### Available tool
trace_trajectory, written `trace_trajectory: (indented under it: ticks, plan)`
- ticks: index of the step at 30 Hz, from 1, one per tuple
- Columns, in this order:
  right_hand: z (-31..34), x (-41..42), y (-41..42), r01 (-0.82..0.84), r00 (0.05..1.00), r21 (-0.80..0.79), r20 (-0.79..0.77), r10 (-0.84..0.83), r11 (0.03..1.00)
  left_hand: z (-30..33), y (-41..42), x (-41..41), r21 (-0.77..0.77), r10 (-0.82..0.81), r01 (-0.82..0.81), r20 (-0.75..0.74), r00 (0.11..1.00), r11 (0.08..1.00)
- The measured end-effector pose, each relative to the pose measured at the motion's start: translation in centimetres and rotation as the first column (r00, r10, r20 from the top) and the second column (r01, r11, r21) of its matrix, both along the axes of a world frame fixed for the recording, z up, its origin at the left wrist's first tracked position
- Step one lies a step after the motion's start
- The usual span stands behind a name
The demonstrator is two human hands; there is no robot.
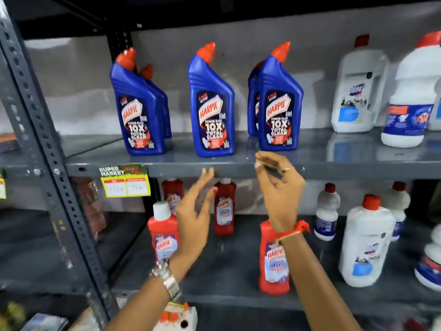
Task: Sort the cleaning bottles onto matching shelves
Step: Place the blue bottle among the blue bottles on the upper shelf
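There is open room on the grey metal upper shelf (238, 161) between the tall blue bottles with red caps (212, 103), and white plastic jugs (358, 91) block the right end.

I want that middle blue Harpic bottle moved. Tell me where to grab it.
Grip the middle blue Harpic bottle around its narrower upper body below the angled red cap, coming from the front. It stands upright and alone, with clear gaps on both sides for fingers.

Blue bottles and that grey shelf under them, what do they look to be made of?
Blue bottles: likely moulded plastic, smooth and slightly glossy, with soft highlights, ridged shoulders and a printed label.

Shelf: probably painted metal, grey and semi-glossy; it mirrors the bottles faintly, and the upright beside it has punched holes.
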State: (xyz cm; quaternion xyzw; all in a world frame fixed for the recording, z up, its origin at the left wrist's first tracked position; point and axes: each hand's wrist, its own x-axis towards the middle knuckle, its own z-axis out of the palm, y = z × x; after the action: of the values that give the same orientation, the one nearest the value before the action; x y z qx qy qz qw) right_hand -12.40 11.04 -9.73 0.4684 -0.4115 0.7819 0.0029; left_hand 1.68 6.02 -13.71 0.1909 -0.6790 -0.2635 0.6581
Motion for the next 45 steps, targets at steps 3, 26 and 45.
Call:
trace_trajectory:
  ticks: [3,26,45]
  plan:
    - [-4.5,-2.3,1.8,0.076,0.996,0.057,0.034,-0.078,0.995,-7.1,0.4,-1.2,0.241,-0.056,0.052,0.012,0.998,0.969]
    - [-21.0,-0.4,-3.1,-0.326,0.879,0.589,0.476,0.008,0.74,-15.7,-3.1,-5.3,0.783,-0.311,0.178,0.021,0.95,0.597]
    - [-11.2,2.8,-1.5,0.21,0.965,0.177,0.117,-0.233,0.961,-8.4,-2.7,1.5,0.009,0.127,-0.134,0.246,0.961,0.991]
